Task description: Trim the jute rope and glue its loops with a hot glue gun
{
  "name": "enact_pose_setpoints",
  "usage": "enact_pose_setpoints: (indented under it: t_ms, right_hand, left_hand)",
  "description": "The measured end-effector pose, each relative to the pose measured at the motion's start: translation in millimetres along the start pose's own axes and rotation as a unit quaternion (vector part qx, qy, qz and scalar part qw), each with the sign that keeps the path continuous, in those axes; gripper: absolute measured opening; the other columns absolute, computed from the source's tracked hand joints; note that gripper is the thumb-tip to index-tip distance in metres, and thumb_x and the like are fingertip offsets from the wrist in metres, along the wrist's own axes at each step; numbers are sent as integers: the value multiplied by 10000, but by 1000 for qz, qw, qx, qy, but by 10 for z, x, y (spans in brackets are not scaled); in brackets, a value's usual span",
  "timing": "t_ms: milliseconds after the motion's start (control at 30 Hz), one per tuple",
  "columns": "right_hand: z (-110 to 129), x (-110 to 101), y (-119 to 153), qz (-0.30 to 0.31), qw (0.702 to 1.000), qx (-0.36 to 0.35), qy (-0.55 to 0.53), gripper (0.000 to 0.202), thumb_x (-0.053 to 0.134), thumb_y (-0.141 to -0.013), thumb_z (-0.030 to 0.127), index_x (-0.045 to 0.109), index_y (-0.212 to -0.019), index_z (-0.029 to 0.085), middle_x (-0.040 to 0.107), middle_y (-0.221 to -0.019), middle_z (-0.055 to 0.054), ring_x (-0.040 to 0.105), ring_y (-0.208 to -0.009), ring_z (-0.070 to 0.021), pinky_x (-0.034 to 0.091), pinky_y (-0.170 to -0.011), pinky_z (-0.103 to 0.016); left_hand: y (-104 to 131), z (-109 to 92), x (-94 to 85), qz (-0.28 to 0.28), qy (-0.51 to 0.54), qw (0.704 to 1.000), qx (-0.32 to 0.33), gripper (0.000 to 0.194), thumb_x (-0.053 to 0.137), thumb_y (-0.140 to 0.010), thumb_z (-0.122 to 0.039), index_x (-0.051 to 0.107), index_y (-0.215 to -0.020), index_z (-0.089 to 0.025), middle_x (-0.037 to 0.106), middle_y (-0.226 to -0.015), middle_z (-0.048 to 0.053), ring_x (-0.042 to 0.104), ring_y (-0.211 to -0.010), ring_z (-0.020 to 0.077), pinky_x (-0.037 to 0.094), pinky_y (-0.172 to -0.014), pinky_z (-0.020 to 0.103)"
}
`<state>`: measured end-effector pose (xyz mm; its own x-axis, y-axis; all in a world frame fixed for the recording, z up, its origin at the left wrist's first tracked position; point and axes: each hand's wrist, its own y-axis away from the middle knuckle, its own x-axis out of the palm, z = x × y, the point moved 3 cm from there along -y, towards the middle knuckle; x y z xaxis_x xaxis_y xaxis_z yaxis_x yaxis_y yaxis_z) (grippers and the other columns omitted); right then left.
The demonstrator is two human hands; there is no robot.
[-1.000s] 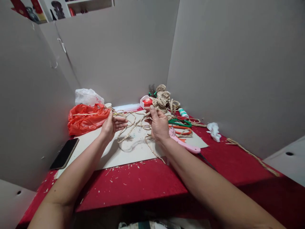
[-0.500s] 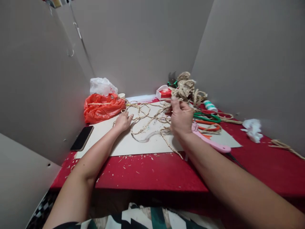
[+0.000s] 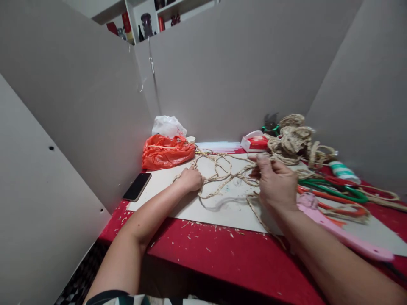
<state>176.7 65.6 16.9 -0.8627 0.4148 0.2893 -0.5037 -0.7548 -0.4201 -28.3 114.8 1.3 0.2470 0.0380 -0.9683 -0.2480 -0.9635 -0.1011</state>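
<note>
Twisted straw rope (image 3: 219, 178) lies in loose loops across a white board (image 3: 187, 209). My left hand (image 3: 190, 178) rests at the left end of the loops, its fingers curled down onto the rope. To the right, my right hand (image 3: 276, 180) is raised a little above the board, with thumb and fingers pinched on the rope. One rope end trails below it, over the board's front edge. What lies under my left palm is hidden.
A phone (image 3: 137, 187) and an orange bag (image 3: 167, 153) are at the left. Behind stands a red-and-white box (image 3: 255, 142). Rope bundles (image 3: 294, 137), green-handled scissors (image 3: 333, 189) and a pink-handled tool (image 3: 346, 232) occupy the right. Grey panels surround the table.
The view has swung to the left and tilted, so the table things appear farther right and shelves show above the panel. My left hand's fingers have curled in more on the rope.
</note>
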Motion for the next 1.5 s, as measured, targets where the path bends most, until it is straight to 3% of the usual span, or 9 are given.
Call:
enact_pose_setpoints:
  t_ms: [133,233,333,467,633,1000,1333,1400,1500]
  right_hand:
    - [50,6,-13,9,1000,-6,0,428,687,-719,583,740,-767,161,518,-519,25,444,-512,-112,354,-526,-269]
    - [129,23,-22,26,999,-13,-16,435,656,-737,590,732,-756,163,497,-506,43,430,-505,-101,356,-526,-251]
    - [178,44,-31,46,998,-6,-38,405,637,-773,557,732,-759,163,494,-508,46,440,-507,-97,361,-527,-243]
    - [200,50,-23,66,997,-12,-40,382,619,-806,534,746,-799,173,503,-529,42,454,-525,-100,374,-551,-245]
    - [182,57,-13,82,995,9,-63,376,652,-780,536,747,-774,172,516,-542,36,466,-536,-99,388,-570,-244]
    - [153,58,-65,61,993,26,-98,395,654,-782,539,742,-800,155,524,-529,33,464,-514,-99,380,-539,-243]
    - [163,47,-90,74,990,21,-119,389,663,-773,537,749,-807,159,541,-539,28,471,-510,-87,394,-531,-227]
    - [177,47,-98,78,989,15,-122,387,657,-776,536,750,-810,162,547,-543,24,471,-509,-90,397,-530,-232]
    - [213,37,-101,86,989,2,-118,396,636,-792,543,752,-806,165,547,-539,21,470,-509,-91,389,-529,-235]
  left_hand:
    - [-77,3,-177,-32,33,999,-5,307,567,-910,-337,592,-1163,-164,610,-1169,97,617,-985,206,530,-837,406]
    - [-124,-18,-348,-94,84,992,8,126,622,-851,-278,656,-842,-157,677,-920,85,633,-895,217,492,-793,357]
    - [-140,-76,-457,-146,167,975,35,119,644,-763,-214,594,-658,-190,670,-720,65,642,-806,236,442,-675,301]
    - [-68,-258,-457,-130,306,940,78,271,565,-822,-356,527,-605,-198,637,-587,30,571,-502,153,401,-504,254]
    - [84,-505,-442,-109,419,896,103,444,504,-863,-476,436,-516,-207,451,-381,-27,414,-348,99,315,-401,222]
    - [179,-550,-586,-128,548,821,100,228,736,-694,-317,594,-632,-149,579,-563,-9,495,-503,86,394,-515,206]
    - [170,-537,-516,-151,541,820,110,539,524,-887,-465,419,-442,-180,408,-368,-30,355,-359,69,270,-407,217]
    - [153,-524,-508,-153,542,818,115,513,551,-877,-443,429,-458,-175,421,-391,-31,379,-384,68,295,-426,208]
    - [149,-548,-521,-151,556,808,126,276,690,-779,-367,533,-661,-173,556,-597,-36,473,-476,70,389,-495,198]
